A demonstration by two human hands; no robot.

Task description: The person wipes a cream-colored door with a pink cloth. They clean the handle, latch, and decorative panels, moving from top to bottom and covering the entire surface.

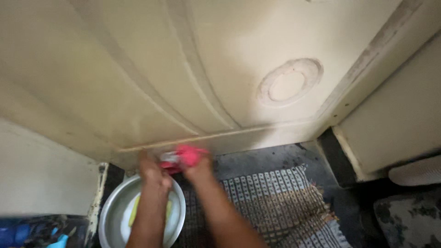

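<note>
Pink-red cloth (186,157) bunched between both hands, low against the base of a large cream tank (183,69), just under its bottom ridge. Left hand (154,172) closed around the cloth's left end, fingers curled tight. Right hand (198,169) closed on the right part, cloth bulging above the knuckles. Motion blur over both hands; single fingers hard to separate. Round metal plate (112,213) on the floor below the left forearm, something pale yellow lying in it. Woven patterned mat (275,202) on the dark floor to the right, frayed along its far edge. Round raised ring (289,82) on the tank wall, upper right.
</note>
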